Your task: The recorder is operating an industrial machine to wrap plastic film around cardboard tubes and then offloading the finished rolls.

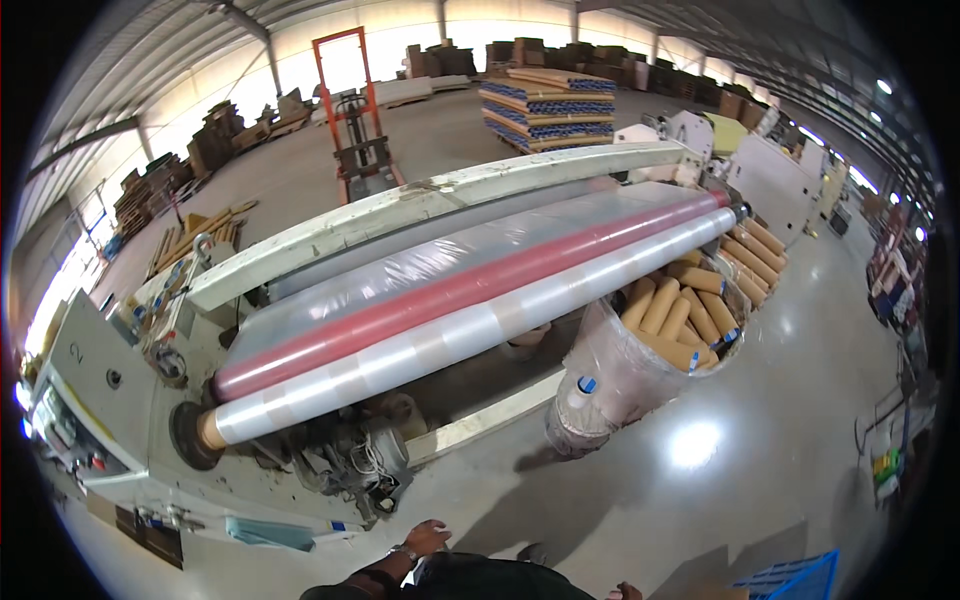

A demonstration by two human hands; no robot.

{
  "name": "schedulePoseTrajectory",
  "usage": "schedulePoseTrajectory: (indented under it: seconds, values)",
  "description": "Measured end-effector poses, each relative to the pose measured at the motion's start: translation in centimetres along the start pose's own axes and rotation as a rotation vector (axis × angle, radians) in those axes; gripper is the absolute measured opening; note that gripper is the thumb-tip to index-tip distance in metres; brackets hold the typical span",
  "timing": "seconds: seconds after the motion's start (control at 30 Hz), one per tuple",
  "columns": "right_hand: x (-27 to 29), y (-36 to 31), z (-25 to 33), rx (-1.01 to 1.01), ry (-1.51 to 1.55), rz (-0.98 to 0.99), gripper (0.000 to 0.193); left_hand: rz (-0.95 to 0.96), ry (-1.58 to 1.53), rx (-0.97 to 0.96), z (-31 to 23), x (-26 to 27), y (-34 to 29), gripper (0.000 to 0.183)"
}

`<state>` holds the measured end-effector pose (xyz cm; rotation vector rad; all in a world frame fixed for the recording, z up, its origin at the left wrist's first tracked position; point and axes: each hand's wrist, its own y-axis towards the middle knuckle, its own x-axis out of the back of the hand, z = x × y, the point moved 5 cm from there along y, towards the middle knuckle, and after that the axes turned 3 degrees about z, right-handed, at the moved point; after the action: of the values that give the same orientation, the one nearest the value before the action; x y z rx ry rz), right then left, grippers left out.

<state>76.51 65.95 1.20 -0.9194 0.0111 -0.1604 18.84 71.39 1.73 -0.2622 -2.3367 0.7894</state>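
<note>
My left hand [428,538] hangs low in front of my body, at the lower edge, with a watch [405,553] on its wrist. Nothing shows in it, and its loosely bent fingers look apart. Only a small part of my right hand [627,591] comes into view at the bottom; how its fingers stand is hidden. Neither hand touches the machine ahead. Across that machine lies a long roll of clear plastic film [480,327] on a cardboard core [209,430]. Right behind it runs a red roller [480,285], with a wide film sheet [400,275] leading to it.
A plastic-lined bin [612,355] full of cardboard tubes [660,305] stands right of the machine's front. Beside it is a smaller wrapped container [577,425]. A motor [350,455] sits low at the left. Behind are an orange lift truck [358,140] and stacked rolls [548,110]. A blue crate [800,578] is at lower right.
</note>
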Motion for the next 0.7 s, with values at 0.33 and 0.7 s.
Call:
schedulePoseTrajectory:
  seconds: [0.33,0.7]
  values:
    - [8.0,7.8,-1.3,-0.202,0.001,0.136,0.059,-0.074,-0.135,0.009,-4.0,-1.7,0.2,0.052]
    - [6.2,12.2,6.5,0.089,-0.019,0.239,0.061,-0.019,-0.428,0.331,-7.2,-0.9,5.2,0.050]
